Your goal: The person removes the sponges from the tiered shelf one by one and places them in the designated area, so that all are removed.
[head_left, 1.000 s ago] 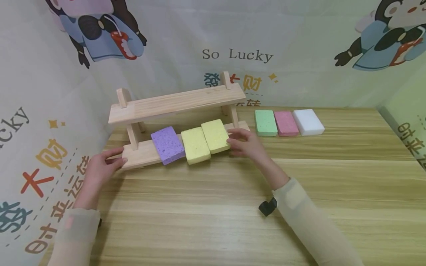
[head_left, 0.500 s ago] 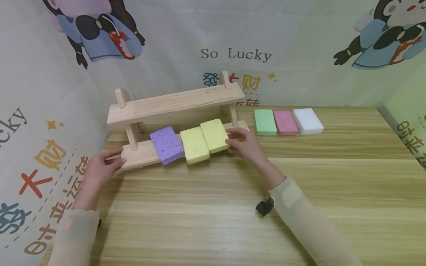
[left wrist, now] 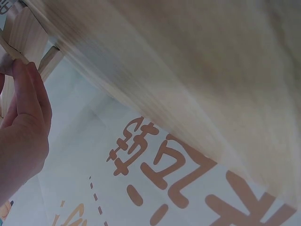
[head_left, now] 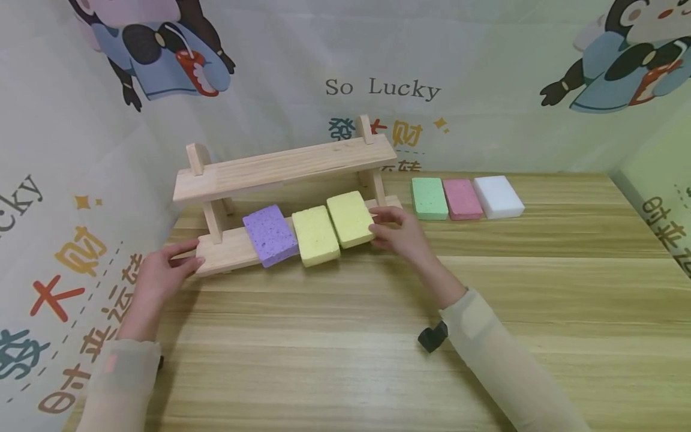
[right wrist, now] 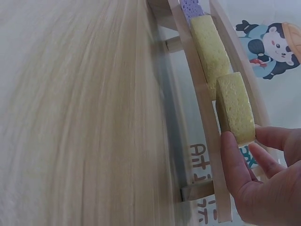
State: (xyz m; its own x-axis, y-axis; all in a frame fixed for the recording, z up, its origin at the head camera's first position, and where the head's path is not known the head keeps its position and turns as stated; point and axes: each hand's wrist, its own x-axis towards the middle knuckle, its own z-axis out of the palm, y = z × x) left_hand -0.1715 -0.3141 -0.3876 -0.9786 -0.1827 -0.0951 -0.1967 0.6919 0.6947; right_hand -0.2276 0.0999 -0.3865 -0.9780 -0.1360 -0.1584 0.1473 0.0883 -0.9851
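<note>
On the lower board of a two-tier wooden rack [head_left: 286, 168] lie a purple sponge [head_left: 271, 235] and two yellow sponges, one in the middle [head_left: 316, 236] and one at the right [head_left: 349, 218]. My right hand [head_left: 402, 234] pinches the outer end of the right yellow sponge; in the right wrist view, thumb and fingers sit on either side of this sponge [right wrist: 235, 108]. My left hand [head_left: 162, 273] grips the left end of the lower board between thumb and fingers. The left wrist view shows that hand [left wrist: 26, 122] at the upper left, its fingertips on the wood.
Right of the rack, a green sponge [head_left: 429, 198], a pink sponge [head_left: 463, 200] and a white sponge [head_left: 499, 197] lie side by side on the wooden table [head_left: 345, 360]. Printed cloth [head_left: 486, 48] hangs behind and at the sides.
The right yellow sponge has shifted slightly to the right and back with my right hand, and a thin gap shows beside the middle one. My left hand stays on the board.
</note>
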